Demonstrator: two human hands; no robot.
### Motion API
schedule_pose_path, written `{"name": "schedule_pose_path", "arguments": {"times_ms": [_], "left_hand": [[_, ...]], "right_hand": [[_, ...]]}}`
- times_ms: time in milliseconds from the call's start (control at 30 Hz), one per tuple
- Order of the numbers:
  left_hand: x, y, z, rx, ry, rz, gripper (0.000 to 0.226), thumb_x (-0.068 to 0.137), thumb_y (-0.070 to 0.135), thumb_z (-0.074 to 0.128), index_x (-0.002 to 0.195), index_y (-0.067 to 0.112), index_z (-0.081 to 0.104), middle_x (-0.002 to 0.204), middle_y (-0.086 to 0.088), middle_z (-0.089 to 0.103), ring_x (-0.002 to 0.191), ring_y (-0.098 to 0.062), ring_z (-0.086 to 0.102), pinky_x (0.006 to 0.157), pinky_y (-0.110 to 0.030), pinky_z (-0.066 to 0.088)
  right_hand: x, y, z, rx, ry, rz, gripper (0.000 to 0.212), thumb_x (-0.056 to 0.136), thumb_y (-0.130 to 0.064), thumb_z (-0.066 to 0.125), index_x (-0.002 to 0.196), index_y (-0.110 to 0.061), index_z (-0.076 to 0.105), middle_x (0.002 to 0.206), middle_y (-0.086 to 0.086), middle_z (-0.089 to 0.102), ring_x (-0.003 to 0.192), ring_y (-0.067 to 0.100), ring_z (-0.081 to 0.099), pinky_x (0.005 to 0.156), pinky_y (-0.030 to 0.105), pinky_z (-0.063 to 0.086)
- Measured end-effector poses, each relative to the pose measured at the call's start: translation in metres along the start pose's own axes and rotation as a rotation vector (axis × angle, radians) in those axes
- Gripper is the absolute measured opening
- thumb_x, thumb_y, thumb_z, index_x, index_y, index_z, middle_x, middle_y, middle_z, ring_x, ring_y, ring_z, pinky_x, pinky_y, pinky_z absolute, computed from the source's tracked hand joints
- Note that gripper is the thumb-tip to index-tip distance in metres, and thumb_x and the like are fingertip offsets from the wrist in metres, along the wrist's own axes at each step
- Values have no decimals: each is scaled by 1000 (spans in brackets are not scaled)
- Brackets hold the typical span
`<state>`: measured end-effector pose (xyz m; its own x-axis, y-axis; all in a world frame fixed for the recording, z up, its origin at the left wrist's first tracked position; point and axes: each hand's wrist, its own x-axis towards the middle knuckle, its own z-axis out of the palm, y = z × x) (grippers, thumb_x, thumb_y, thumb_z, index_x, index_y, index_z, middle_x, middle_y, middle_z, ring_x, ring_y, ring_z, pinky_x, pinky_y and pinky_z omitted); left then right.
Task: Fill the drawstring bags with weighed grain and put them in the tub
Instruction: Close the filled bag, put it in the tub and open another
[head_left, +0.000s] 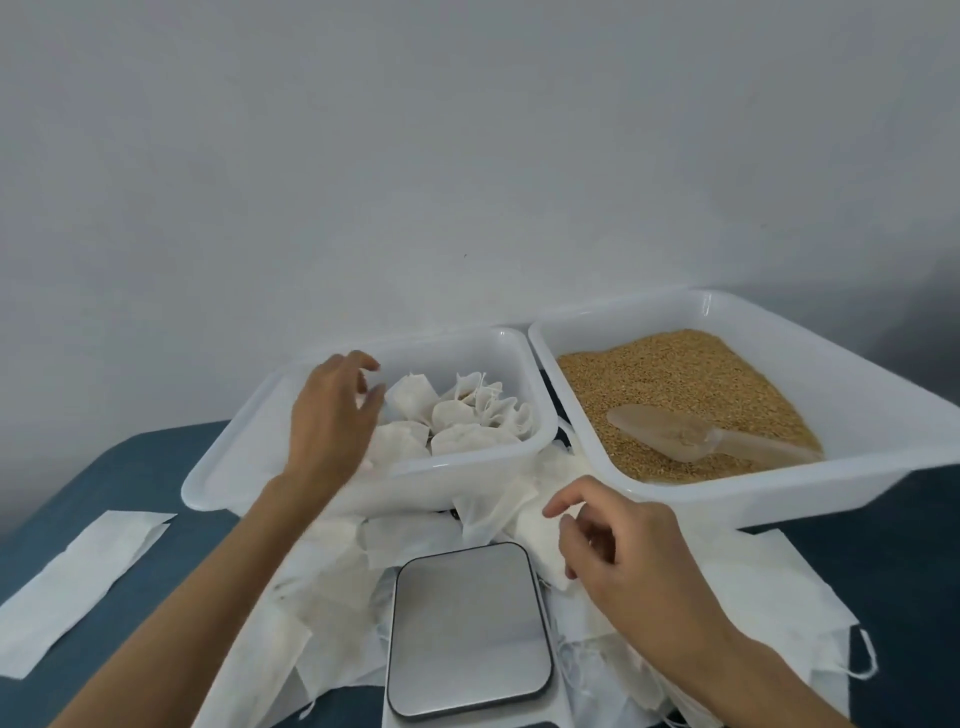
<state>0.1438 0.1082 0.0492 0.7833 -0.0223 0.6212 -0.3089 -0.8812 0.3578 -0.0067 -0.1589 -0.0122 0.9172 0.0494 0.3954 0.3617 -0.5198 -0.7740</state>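
Note:
A white tub (244, 447) at centre left holds several filled, tied white drawstring bags (470, 415). My left hand (332, 415) hovers over the tub's left part with relaxed fingers, holding nothing. To the right, a larger white tub (857, 410) holds brown grain (670, 374) with a translucent scoop (691, 434) lying in it. A small scale (467, 629) with a bare grey plate stands in front. Empty white bags (498, 506) lie in a heap around the scale. My right hand (623, 551) hangs above the heap beside the scale, fingers loosely curled over one empty bag, gripping nothing that I can see.
Everything rests on a dark blue tabletop (130, 467). A flat white strip of fabric (78, 587) lies at the left. A plain grey wall stands close behind the tubs. More empty bags with loose strings spread to the lower right (779, 613).

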Motion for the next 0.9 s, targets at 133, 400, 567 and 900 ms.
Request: {"name": "schedule_pose_path", "arguments": {"times_ms": [133,400,567,900], "left_hand": [[-75,64,1,23,-130,435,15,98,27,60,90,17,68,77,4,60,69,-25,60,56,-36,48],[-91,91,58,402,-538,497,27,105,21,45,132,23,44,81,1,51,78,-31,61,59,-36,30],[-82,88,53,437,-540,458,24,92,6,53,94,20,34,90,-2,55,86,-34,62,62,-37,31],[-123,83,13,-982,-237,-85,17,85,37,80,81,23,71,79,-1,69,68,-15,67,66,-21,56]], "right_hand": [[-2,-1,2,-35,35,15,13,76,-42,53,83,-35,60,63,-14,64,53,14,57,54,32,49],[-2,7,7,-115,24,20,11,82,-25,67,72,-25,64,54,-10,55,50,11,48,51,21,36],[-2,9,11,-84,42,31,14,86,-21,65,73,-25,63,52,-8,52,47,11,45,49,24,37],[-1,3,13,434,-57,132,47,94,-48,63,137,-46,43,89,0,71,51,17,61,48,23,44]]}}
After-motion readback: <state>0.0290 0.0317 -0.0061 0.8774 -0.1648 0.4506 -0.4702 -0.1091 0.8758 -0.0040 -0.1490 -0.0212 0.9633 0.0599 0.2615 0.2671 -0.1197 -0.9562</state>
